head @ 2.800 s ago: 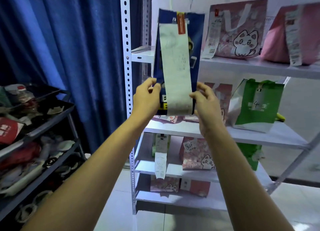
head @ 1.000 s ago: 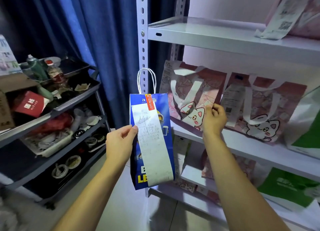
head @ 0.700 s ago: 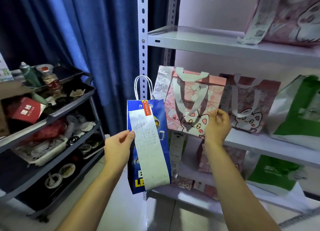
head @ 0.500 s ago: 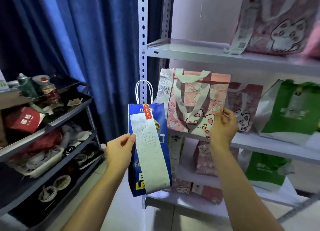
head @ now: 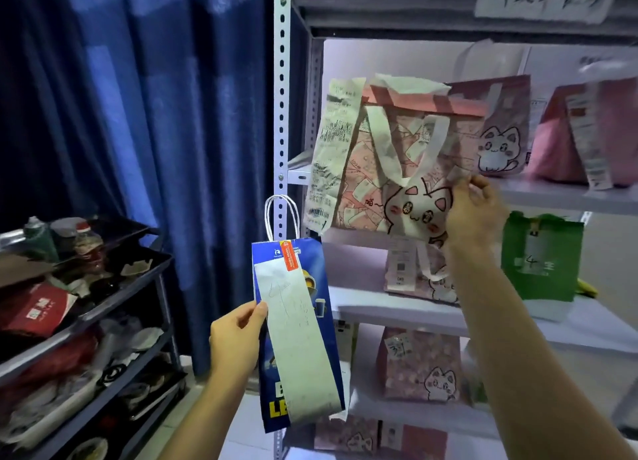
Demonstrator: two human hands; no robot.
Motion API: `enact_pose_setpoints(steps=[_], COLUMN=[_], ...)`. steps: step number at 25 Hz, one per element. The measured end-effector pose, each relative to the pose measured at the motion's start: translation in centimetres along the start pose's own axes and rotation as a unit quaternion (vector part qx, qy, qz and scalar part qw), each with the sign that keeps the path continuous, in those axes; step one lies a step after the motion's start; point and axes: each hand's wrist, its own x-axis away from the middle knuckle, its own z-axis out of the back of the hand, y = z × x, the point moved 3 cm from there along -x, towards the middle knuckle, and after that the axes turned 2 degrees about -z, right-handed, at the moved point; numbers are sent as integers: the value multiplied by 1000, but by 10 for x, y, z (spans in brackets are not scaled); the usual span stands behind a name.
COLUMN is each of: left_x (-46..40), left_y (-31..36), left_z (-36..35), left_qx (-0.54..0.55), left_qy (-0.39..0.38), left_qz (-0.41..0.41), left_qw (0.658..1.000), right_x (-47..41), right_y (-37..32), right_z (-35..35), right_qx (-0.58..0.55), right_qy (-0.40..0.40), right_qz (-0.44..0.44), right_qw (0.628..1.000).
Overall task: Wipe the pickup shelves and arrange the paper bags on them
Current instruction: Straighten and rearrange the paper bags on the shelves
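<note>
Left hand (head: 238, 339): fingers clamp blue paper bag (head: 297, 335), low beside shelf upright (head: 281, 114). Right hand (head: 473, 214): fingers pinch pink cat bag (head: 397, 169), lifted before upper shelf (head: 552, 195). Risk: thin pinch slips; dangling receipt (head: 333, 156) snags.

A dark blue curtain (head: 145, 142) hangs at left behind a black tiered cart (head: 114, 297) of clutter; pale wall (head: 397, 59), light floor (head: 241, 439).
</note>
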Motion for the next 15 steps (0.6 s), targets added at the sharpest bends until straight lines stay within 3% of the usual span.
enact_pose_setpoints(steps=[15], left_x=[-56], left_y=[24], left_z=[-61], left_qx=[12], left_qy=[-34], left_qz=[-40], left_qw=[999], right_x=[-125], right_y=[-36], right_z=[-115], right_qx=[16], right_qy=[-6], right_qz=[88], right_qw=[996])
